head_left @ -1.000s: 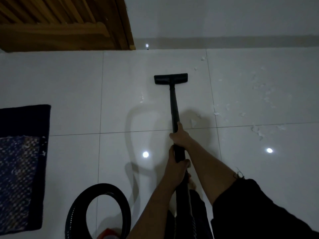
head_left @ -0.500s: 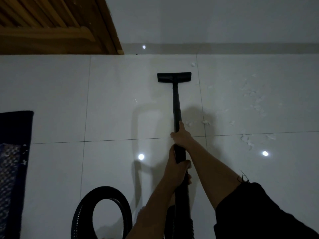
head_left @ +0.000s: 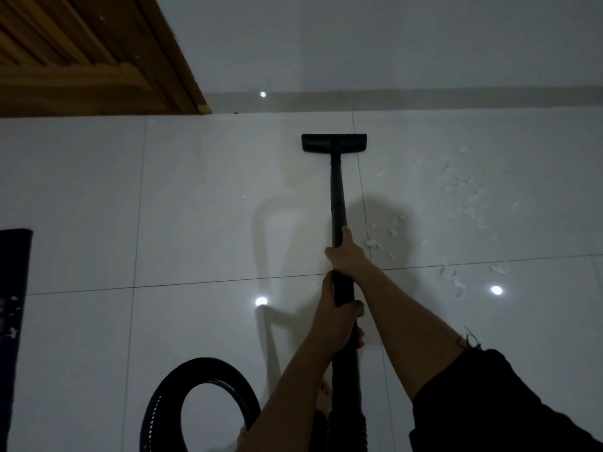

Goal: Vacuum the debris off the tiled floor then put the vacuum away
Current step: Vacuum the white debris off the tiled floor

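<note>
Vacuum wand (head_left: 337, 197) pointing forward, nozzle (head_left: 333, 143) crosswise; left hand (head_left: 339, 316), right hand (head_left: 347, 252) gripping

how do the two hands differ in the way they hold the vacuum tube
The right hand grips the tube farther out, nearer the floor head; the left hand grips it closer to the body. The right hand lays one finger straight along the tube, while the left hand wraps fully round it. Both clasp the same black tube.

Glossy tiled floor (head_left: 202, 197) — wooden door (head_left: 81, 60)
</note>
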Tool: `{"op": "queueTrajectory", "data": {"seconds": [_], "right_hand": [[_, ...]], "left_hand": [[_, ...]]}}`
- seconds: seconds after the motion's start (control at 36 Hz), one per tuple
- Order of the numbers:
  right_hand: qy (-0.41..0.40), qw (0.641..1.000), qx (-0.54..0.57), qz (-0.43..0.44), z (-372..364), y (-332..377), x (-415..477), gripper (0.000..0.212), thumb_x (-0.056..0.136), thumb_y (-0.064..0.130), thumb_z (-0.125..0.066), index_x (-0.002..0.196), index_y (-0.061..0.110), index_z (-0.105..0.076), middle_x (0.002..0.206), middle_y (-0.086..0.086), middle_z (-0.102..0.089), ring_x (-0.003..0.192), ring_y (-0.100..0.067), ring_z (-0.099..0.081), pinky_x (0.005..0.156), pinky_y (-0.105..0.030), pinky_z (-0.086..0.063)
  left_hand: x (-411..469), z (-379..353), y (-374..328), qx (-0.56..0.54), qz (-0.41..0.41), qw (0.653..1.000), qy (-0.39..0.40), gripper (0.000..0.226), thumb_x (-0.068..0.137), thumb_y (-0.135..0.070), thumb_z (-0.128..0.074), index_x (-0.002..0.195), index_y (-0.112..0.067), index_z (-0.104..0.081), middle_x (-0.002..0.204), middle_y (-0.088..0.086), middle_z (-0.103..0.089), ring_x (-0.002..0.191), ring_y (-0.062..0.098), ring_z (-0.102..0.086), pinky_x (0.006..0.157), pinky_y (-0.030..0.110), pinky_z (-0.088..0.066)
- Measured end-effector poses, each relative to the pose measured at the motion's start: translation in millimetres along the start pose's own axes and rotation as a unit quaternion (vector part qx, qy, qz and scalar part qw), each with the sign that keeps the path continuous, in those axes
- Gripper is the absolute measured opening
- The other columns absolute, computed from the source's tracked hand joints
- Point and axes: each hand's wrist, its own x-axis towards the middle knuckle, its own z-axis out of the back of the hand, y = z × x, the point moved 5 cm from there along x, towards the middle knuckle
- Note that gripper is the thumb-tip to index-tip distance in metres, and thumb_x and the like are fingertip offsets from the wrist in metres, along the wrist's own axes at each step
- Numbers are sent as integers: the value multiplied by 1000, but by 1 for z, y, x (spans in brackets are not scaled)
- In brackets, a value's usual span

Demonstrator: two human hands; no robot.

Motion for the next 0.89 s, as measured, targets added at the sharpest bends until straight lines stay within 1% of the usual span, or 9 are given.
{"op": "queueTrajectory", "data": {"seconds": [0.14,0.19,0.31,0.44,0.53,0.67,0.75,0.81,0.89], "right_hand": [[-9,1000,2,1,12,0,7,75,94,17,-45,152,23,1,134,-21,-48,110,-33,-56,88,-36,-45],[-12,1000,4,0,16,-1,9,75,94,17,-45,152,23,1,133,-21,-48,109,-32,-56,85,-34,-44],[-8,1000,13,3,20,-3,11,75,94,18,-45,152,23,2,132,-21,-49,100,-30,-55,84,-34,-44],[-9,1000,21,0,22,-5,8,74,95,17,-45,153,22,1,132,-20,-49,110,-32,-56,82,-32,-43],[-11,1000,25,1,21,-6,5,74,94,17,-46,153,22,0,133,-20,-48,110,-32,-55,82,-32,-43],[-6,999,33,-1,15,-12,-1,76,93,17,-47,152,23,0,133,-19,-49,110,-32,-56,87,-35,-45],[-2,999,35,-1,12,-14,-6,75,93,16,-46,152,22,0,131,-20,-50,103,-30,-57,88,-37,-46],[1,999,34,2,10,-16,-10,75,94,16,-46,152,22,0,130,-19,-50,94,-26,-54,84,-34,-45],[4,1000,30,5,6,-20,-16,75,93,16,-46,152,22,0,129,-20,-51,92,-24,-52,80,-33,-43]], "left_hand": [[9,-7,-5,12,-5,1000,9,66,86,2,-48,139,-32,-29,80,15,-51,44,15,-48,41,25,-44],[13,-9,-6,15,-6,1000,9,65,87,2,-48,139,-31,-29,80,14,-52,44,15,-48,41,25,-44],[17,-14,-6,21,-4,1000,6,67,86,2,-48,140,-32,-28,77,13,-52,45,17,-48,41,24,-45],[16,-15,-5,26,-5,1000,7,64,86,3,-48,138,-30,-30,78,13,-51,44,16,-48,40,24,-44],[14,-14,-4,32,-5,999,2,64,85,3,-49,137,-30,-31,77,13,-51,43,16,-48,40,24,-44],[8,-13,4,34,3,999,-2,66,85,3,-50,139,-30,-29,76,12,-52,42,15,-48,40,24,-44],[3,-13,7,37,1,999,-5,65,86,3,-51,139,-28,-29,77,12,-53,43,15,-49,40,24,-45],[-2,-14,9,36,0,999,-7,63,86,3,-50,137,-28,-30,78,12,-53,44,15,-49,39,23,-45],[-10,-15,13,31,1,1000,-1,60,86,4,-50,131,-32,-32,80,13,-52,44,15,-48,39,23,-45]]}}
